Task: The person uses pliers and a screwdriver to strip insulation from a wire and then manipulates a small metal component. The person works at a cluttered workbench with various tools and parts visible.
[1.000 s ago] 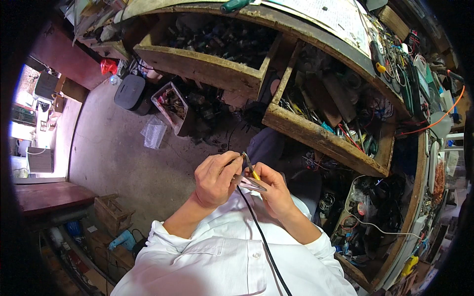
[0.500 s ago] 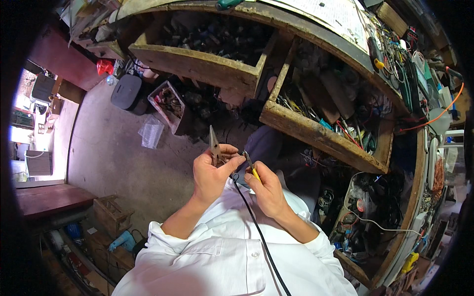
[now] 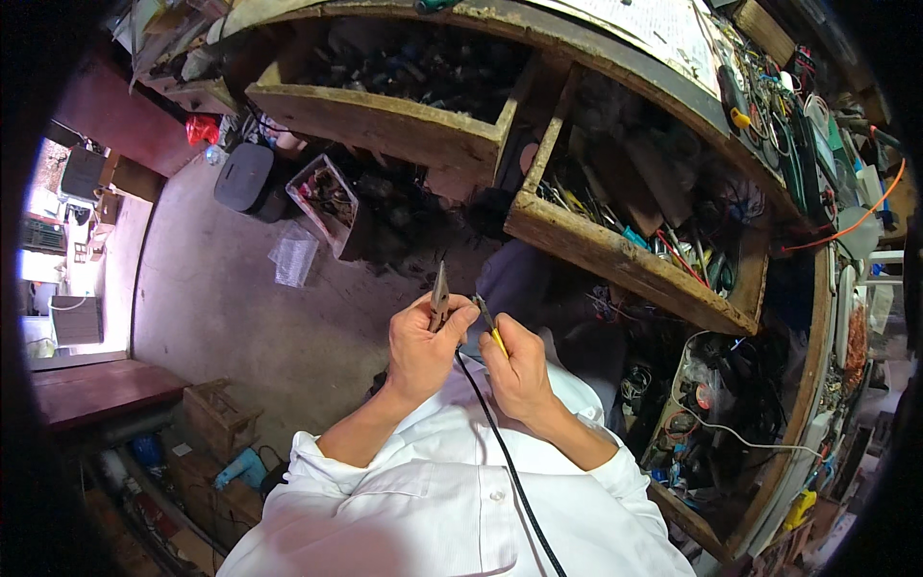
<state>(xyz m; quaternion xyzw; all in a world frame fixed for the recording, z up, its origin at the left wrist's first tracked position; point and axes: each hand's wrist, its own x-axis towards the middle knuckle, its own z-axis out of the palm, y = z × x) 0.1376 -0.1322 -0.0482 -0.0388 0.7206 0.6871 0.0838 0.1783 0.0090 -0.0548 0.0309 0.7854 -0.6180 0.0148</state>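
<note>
My left hand [image 3: 421,351] is closed on long-nose pliers [image 3: 439,288], their metal jaws pointing up and away from me. My right hand [image 3: 519,370] grips a slim metal tool with a yellow handle [image 3: 498,340], its tip close beside my left thumb; whether a small piece sits at that tip is too small to tell. A black cable [image 3: 495,433] runs from between my hands down over the white shirt [image 3: 404,519]; its upper end is partly hidden by my left fingers, so I cannot tell what grips it.
Ahead are two open wooden drawers [image 3: 375,122] full of small parts and tools, below a cluttered bench [image 3: 625,34]. A box of scrap [image 3: 344,212], dark bin [image 3: 243,178] and bubble wrap [image 3: 293,258] lie on the floor. A red tabletop [image 3: 101,389] is at left.
The pliers have swung from lying across both hands to pointing upward in my left hand. That hand has shifted slightly right since half a second ago, closer to the yellow-handled tool.
</note>
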